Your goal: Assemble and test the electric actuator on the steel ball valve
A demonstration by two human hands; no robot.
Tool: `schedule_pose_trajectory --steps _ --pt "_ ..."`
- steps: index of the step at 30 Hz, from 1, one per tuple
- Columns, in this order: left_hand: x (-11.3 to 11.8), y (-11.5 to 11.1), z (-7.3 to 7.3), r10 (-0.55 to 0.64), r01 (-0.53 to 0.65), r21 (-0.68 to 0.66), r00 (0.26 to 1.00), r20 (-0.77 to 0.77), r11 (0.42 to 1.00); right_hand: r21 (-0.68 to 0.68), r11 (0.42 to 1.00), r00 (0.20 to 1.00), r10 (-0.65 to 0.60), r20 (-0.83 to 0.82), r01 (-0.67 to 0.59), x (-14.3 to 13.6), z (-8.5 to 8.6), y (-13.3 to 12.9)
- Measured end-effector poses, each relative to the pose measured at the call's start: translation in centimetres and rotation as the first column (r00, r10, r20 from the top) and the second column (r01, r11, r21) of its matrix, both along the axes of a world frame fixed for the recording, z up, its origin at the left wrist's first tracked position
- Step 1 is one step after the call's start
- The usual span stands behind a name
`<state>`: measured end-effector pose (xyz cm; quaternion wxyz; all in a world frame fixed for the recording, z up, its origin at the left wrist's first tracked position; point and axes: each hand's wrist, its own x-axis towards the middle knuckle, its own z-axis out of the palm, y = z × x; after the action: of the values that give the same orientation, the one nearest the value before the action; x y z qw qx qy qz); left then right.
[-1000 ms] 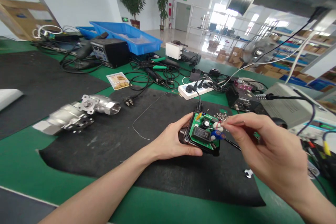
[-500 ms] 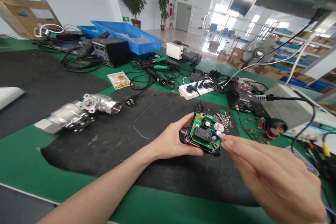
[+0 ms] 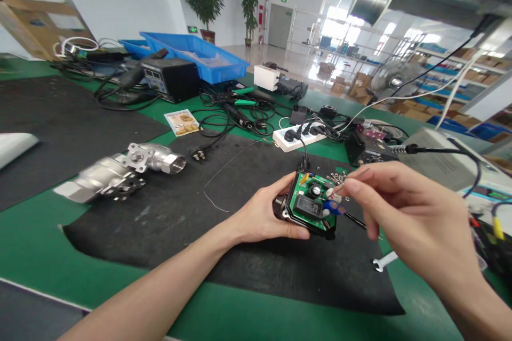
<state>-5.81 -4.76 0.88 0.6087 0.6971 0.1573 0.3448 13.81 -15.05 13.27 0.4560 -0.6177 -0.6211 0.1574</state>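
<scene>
Above the right-hand part of the black mat, a black housing with a green circuit board showing in its open top is gripped by the left hand, fingers and thumb clamped around its sides. Whether its underside is touching the mat can't be told, though. By the right hand, thumb and index fingertip pressed together, a skinny red wire is pinched just over the board's right edge, near a blue component. Behind that, a bunch of little metal nuts is scattered toward the mat's far right corner. An open-end wrench is laid across the mat's right edge, and a couple of steel ball valves are parked along the left edge. Past the far edge, a white power strip is pretty loaded with plugs.
</scene>
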Motion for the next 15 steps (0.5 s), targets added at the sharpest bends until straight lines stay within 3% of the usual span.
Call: schedule_pose_trajectory --steps 4,7,11,15 --pt "-0.1 0.1 0.0 -0.003 0.003 0.000 1.000 -0.003 1.000 -0.188 0.964 0.944 0.125 -0.304 -0.188 1.4 0.1 3.6" --pt "-0.1 0.1 0.0 -0.002 0.002 0.005 1.000 -0.010 1.000 -0.304 0.909 0.882 0.126 -0.454 -0.286 2.3 -0.7 6.0" --pt "-0.1 0.1 0.1 -0.007 0.007 0.006 1.000 -0.011 1.000 -0.397 0.841 0.833 0.108 -0.543 -0.368 2.7 -1.6 7.5" --pt "-0.1 0.0 0.0 -0.007 0.007 0.009 1.000 0.001 1.000 -0.426 0.830 0.851 0.104 -0.515 -0.359 2.6 -1.3 7.4"
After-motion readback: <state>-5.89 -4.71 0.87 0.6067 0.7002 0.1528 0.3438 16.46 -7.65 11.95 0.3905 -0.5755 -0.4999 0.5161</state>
